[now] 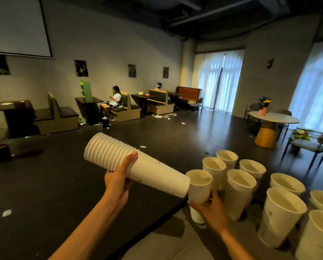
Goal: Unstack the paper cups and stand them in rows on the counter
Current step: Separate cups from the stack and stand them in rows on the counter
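Stack [138,166]: nested cups, long axis tilted, rims up-left, base down-right beside single cup [199,192]. Left hand [119,177] fingers wrapped around stack. Right hand [209,209] fingers gripping single cup, upright, left of standing cups [239,192] on table [222,239].

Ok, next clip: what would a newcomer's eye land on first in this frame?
Most likely the long stack of nested paper cups, held nearly sideways in the left hand at centre frame. Next, the right hand gripping a single cup at the stack's narrow end. To the right, upright cups already stand in rough rows on the counter.
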### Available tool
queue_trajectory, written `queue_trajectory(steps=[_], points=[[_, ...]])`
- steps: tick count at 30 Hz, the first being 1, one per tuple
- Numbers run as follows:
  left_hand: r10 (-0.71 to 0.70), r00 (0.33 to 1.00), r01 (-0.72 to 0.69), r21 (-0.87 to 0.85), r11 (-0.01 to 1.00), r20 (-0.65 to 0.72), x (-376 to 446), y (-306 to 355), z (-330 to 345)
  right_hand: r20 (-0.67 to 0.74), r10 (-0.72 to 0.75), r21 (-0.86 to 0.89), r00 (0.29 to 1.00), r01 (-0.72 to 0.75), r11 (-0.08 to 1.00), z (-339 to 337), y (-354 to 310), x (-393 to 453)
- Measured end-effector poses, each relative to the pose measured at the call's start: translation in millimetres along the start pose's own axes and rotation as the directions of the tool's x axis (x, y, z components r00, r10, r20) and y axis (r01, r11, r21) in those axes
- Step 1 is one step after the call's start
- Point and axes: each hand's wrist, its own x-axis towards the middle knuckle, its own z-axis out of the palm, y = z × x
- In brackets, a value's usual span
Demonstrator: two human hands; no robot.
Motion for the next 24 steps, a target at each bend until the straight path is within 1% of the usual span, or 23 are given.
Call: queue_trajectory(steps=[1, 2, 3, 4, 8, 12, 16, 20, 21, 24], points=[[-0.004, 1.0, 0.004, 0.002, 1.0, 0.009, 2.7, -2.7, -3.4, -0.029, -0.01, 0.012, 1.0, 0.01, 1.0, 2.6, 1.9, 3.7], [0.0, 1.0, 0.0, 0.005, 1.0, 0.01, 5.0, -3.6, -7.4, -0.043, -0.059, 0.021, 0.997, 0.06, 0.998, 6.1, 3.6, 5.9], [0.006, 1.0, -0.006, 0.008, 1.0, 0.021, 6.6, -2.1, -11.0, -0.044, -0.12, 0.02, 0.992, 0.121, 0.992, 9.7, 6.8, 7.8], [-0.007, 0.999, 0.006, 0.018, 1.0, 0.033, 5.9, -3.6, -9.9, -0.037, -0.129, 0.015, 0.991, 0.13, 0.991, 5.8, 11.6, 5.7], [0.004, 0.999, -0.006, 0.044, 0.999, 0.049, 5.0, -3.9, -10.4, -0.032, -0.113, 0.012, 0.993, 0.113, 0.994, 8.9, 16.2, 8.7], [0.005, 0.998, -0.011, 0.096, 0.995, 0.062, 2.8, -3.3, -0.4, -0.042, -0.09, 0.042, 0.995, 0.092, 0.995, 11.4, 1.9, 5.5], [-0.024, 0.994, 0.015, 0.092, 0.996, 0.103, -1.9, -10.0, 11.0, 0.014, -0.026, 0.054, 1.0, 0.025, 0.998, 7.7, -0.6, -1.2], [-0.023, 0.989, 0.005, 0.126, 0.992, 0.144, -4.9, -11.2, 20.3, 0.096, 0.024, 0.028, 0.995, -0.027, 0.999, -4.0, 1.0, -4.4], [-0.023, 0.988, 0.003, 0.133, 0.991, 0.153, -5.6, -11.0, 23.1, 0.127, 0.035, 0.01, 0.991, -0.036, 0.999, -6.7, 0.8, -4.1], [-0.037, 0.985, 0.012, 0.144, 0.989, 0.169, -12.4, -14.1, 31.5, 0.213, 0.057, -0.12, 0.975, -0.031, 0.992, -14.1, -2.1, -5.6]])
